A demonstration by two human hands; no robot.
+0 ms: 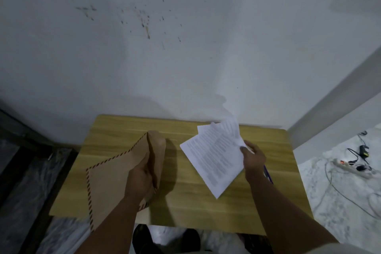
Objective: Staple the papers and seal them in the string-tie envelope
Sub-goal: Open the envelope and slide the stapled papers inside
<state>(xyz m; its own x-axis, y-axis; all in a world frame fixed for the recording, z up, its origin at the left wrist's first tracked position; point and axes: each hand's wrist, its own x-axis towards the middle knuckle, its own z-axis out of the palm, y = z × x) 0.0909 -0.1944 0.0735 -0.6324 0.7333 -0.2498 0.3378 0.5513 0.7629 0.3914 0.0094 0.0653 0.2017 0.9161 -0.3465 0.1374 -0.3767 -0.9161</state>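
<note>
A brown envelope [115, 173] with a striped red-and-dark border is lifted over the left half of the wooden table [185, 202]. My left hand [142, 177] grips it at its mouth, fingers reaching inside, so the mouth gapes open. To the right, my right hand [253, 156] pinches a sheaf of white printed papers [216, 156] at their right edge. The sheets fan out slightly at the top and hang above the table, apart from the envelope. A stapler is not in view.
A blue-purple pen-like object [269, 175] lies on the table under my right wrist. The table stands against a stained white wall [165, 47]. On the floor at right lie a power strip [350, 168] and loose cables.
</note>
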